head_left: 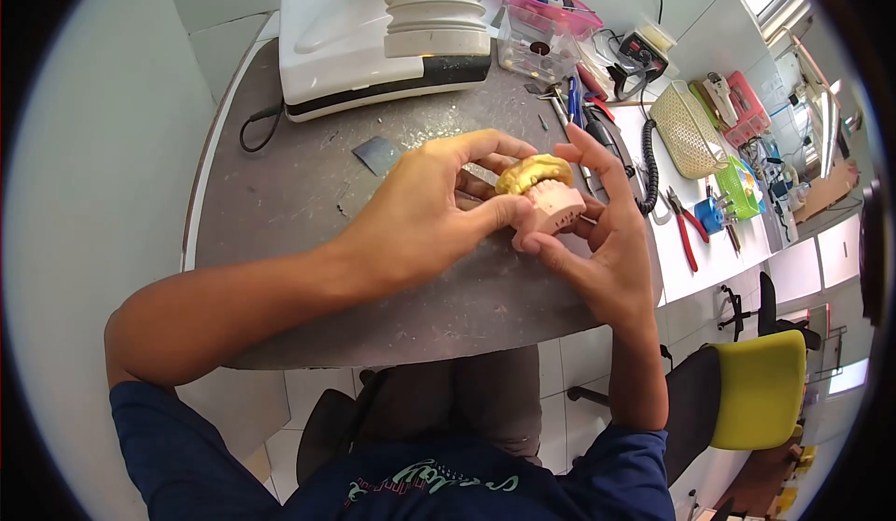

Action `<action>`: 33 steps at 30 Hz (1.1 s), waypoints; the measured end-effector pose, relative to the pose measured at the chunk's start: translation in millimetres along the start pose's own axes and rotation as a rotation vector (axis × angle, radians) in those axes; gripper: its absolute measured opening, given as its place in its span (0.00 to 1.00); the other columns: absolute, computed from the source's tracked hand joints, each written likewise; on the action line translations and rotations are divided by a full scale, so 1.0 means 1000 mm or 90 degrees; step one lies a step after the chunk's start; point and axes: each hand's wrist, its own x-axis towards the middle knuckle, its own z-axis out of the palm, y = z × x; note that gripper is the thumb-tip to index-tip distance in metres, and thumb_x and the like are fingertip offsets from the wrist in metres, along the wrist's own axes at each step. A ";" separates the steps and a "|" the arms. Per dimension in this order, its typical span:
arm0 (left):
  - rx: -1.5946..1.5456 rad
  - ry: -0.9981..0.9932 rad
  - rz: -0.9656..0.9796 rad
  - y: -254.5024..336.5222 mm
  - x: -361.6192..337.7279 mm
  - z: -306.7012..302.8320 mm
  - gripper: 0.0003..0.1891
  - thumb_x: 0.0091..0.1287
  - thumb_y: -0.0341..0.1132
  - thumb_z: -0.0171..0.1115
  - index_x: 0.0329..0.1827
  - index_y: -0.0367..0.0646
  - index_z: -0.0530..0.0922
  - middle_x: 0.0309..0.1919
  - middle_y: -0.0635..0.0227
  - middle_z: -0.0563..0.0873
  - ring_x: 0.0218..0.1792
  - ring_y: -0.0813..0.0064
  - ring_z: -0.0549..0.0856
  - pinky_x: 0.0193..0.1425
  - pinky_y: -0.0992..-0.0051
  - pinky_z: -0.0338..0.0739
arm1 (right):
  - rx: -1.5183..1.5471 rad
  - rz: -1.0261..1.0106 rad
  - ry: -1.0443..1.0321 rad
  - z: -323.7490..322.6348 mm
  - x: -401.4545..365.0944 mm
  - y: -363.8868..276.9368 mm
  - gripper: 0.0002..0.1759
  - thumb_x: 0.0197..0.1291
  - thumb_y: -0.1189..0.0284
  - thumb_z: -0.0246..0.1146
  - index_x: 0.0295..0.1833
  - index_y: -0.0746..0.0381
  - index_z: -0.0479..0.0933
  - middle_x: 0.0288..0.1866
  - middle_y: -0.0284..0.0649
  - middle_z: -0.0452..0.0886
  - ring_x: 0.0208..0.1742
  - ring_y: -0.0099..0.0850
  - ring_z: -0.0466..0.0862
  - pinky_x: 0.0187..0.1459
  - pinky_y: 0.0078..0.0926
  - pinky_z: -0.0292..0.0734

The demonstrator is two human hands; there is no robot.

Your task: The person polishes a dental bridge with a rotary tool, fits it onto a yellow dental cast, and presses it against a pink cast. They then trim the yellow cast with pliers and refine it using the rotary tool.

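Above the grey work surface, a pink dental model (557,206) and a yellow dental model (534,174) are held together, the yellow one on the far side. My left hand (448,190) grips them from the left, its thumb on the pink model and its fingers behind the yellow one. From the right, my right hand (602,227) holds the pink model between its thumb and lower fingers, while its index finger reaches up beside the yellow model. Dark marks show on the pink model's side. The fingertips behind the models are partly hidden.
A white machine (350,50) with a ribbed hose (436,8) stands at the back. Tools (571,101) and a clear box (537,45) lie at the back right. Red-handled pliers (686,232), a cream basket (686,129) and a coiled black cable (649,166) are farther right.
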 end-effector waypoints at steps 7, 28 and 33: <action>-0.068 0.067 -0.057 -0.011 0.007 -0.008 0.18 0.75 0.35 0.60 0.61 0.33 0.75 0.53 0.63 0.82 0.49 0.79 0.85 0.52 0.79 0.83 | -0.010 -0.030 0.046 0.003 -0.002 0.000 0.44 0.50 0.79 0.67 0.75 0.67 0.59 0.67 0.49 0.67 0.52 0.30 0.83 0.55 0.27 0.80; -0.175 0.125 -0.026 -0.001 0.005 -0.013 0.17 0.75 0.31 0.56 0.64 0.35 0.74 0.52 0.66 0.83 0.50 0.78 0.84 0.58 0.77 0.82 | -0.408 -0.268 -0.131 0.004 -0.041 -0.005 0.28 0.46 0.63 0.80 0.50 0.62 0.78 0.52 0.46 0.79 0.50 0.46 0.83 0.49 0.39 0.80; 0.020 0.107 0.064 0.001 0.004 -0.010 0.19 0.72 0.27 0.58 0.66 0.36 0.75 0.53 0.64 0.83 0.50 0.78 0.84 0.57 0.77 0.82 | -0.249 -0.247 0.019 -0.009 -0.034 -0.008 0.33 0.64 0.48 0.65 0.59 0.67 0.75 0.57 0.48 0.79 0.58 0.41 0.81 0.58 0.36 0.78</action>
